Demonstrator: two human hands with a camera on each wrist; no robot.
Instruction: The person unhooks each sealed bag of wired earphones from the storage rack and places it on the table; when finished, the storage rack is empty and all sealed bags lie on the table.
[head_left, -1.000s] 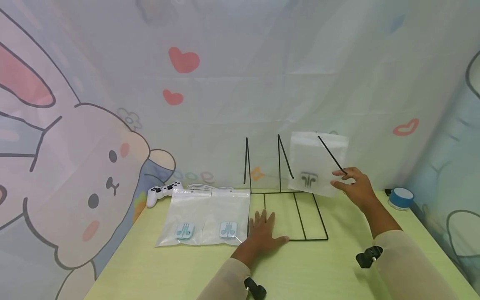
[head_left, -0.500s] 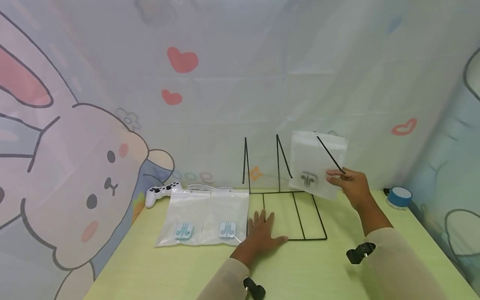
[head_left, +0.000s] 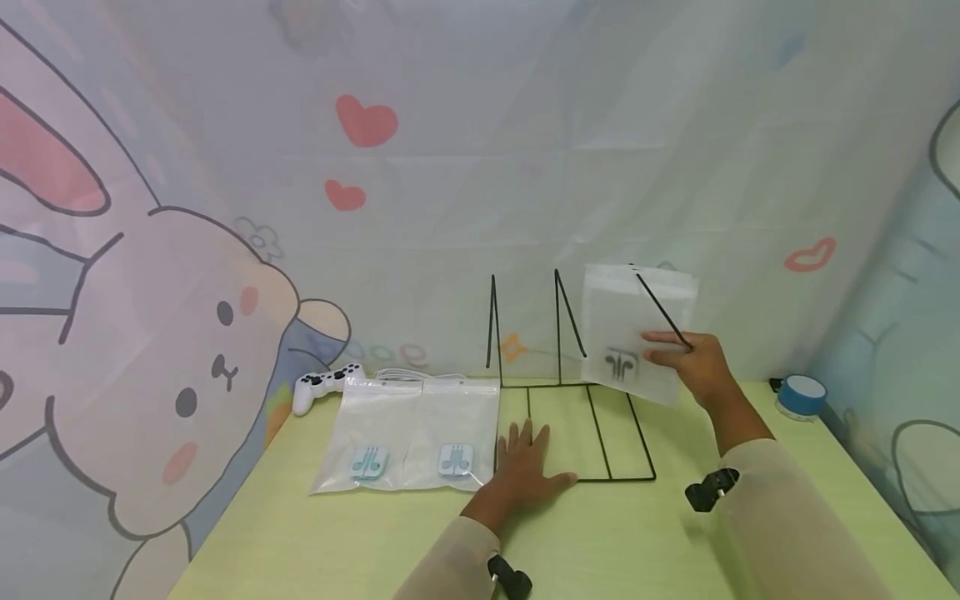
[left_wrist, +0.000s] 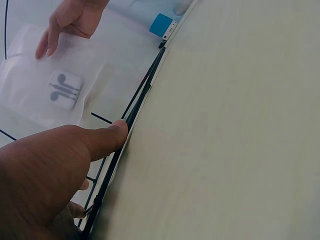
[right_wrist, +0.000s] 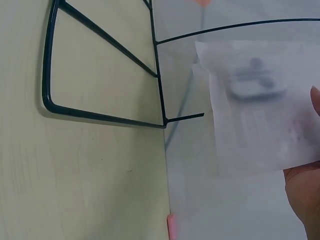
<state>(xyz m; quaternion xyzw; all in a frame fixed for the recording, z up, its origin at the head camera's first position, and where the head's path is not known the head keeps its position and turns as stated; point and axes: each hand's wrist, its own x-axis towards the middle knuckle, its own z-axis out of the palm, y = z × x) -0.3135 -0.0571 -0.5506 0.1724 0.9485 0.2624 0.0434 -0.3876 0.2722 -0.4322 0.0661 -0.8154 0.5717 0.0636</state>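
A frosted plastic bag (head_left: 637, 304) with an earphone set (head_left: 621, 364) inside hangs on the right prong of a black wire rack (head_left: 632, 433). My right hand (head_left: 697, 362) is at the tip of that prong, its fingers extended against the front of the bag. In the right wrist view the bag (right_wrist: 265, 135) covers most of that hand. My left hand (head_left: 525, 467) rests with spread fingers on the left front of the rack's base. The thumb of the left hand (left_wrist: 65, 160) lies on the front wire in the left wrist view.
Left of the rack lie clear plastic bags (head_left: 416, 408) with two earphone sets in white cases. Behind them are a coiled white cable (head_left: 405, 374) and a white game controller (head_left: 324, 385). A blue and white roll (head_left: 802, 397) stands at the right. A printed cloth backs the table.
My right hand has moved left along the bag, its fingers now reaching further over the bag's front. The bag has swung slightly. My left hand stays in place.
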